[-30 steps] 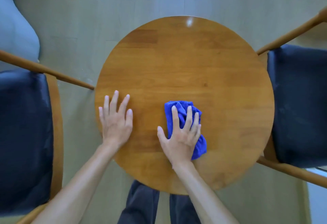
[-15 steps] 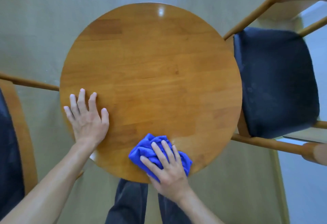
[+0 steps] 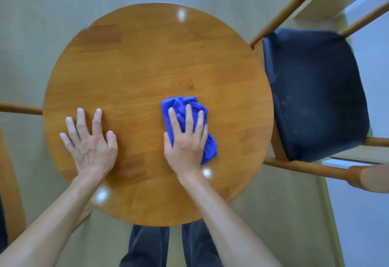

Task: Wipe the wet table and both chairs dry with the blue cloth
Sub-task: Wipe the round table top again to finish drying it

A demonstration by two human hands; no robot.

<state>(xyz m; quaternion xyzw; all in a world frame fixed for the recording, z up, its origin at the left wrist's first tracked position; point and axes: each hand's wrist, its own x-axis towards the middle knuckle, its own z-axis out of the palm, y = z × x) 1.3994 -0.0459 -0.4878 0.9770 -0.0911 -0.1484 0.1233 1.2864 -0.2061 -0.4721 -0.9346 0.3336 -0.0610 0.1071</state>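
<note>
The right hand (image 3: 186, 142) lies flat with straight fingers, pressing the blue cloth (image 3: 185, 123) down near the middle of the round counter (image 3: 147, 56). The left hand (image 3: 90, 142) rests flat beside it. A dark chair (image 3: 315, 94) stands on the right.

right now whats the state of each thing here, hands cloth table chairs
left hand: flat on the table, fingers spread, holding nothing
right hand: pressing flat on the cloth
blue cloth: bunched, on the table under the right hand
table: glossy, no drops discernible
right chair: faint marks on dark seat
left chair: mostly out of frame
</note>
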